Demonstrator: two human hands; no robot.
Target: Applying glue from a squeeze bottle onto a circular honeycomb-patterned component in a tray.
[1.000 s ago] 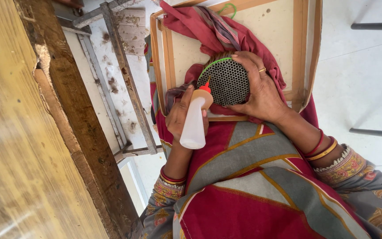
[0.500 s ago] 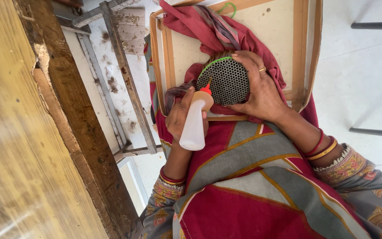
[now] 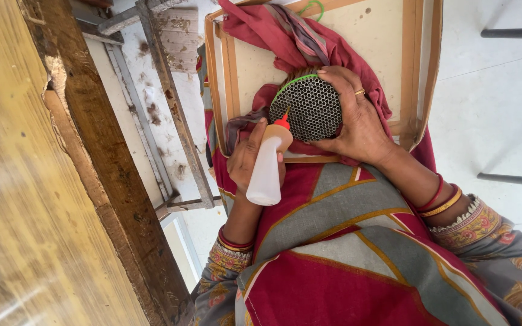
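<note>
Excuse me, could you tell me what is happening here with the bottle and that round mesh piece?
A person seated over a wooden frame holds a round black perforated disc with a green rim in the right hand, resting it on red cloth. The left hand grips a white squeeze bottle, its red nozzle tip touching the disc's lower left edge. The cloth is draped across the frame and the lap. A worn wooden plank lies beside the frame.

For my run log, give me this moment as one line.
left hand: holds squeeze bottle, red nozzle at mesh | right hand: grips round perforated disc | under: wooden frame, red cloth
</note>
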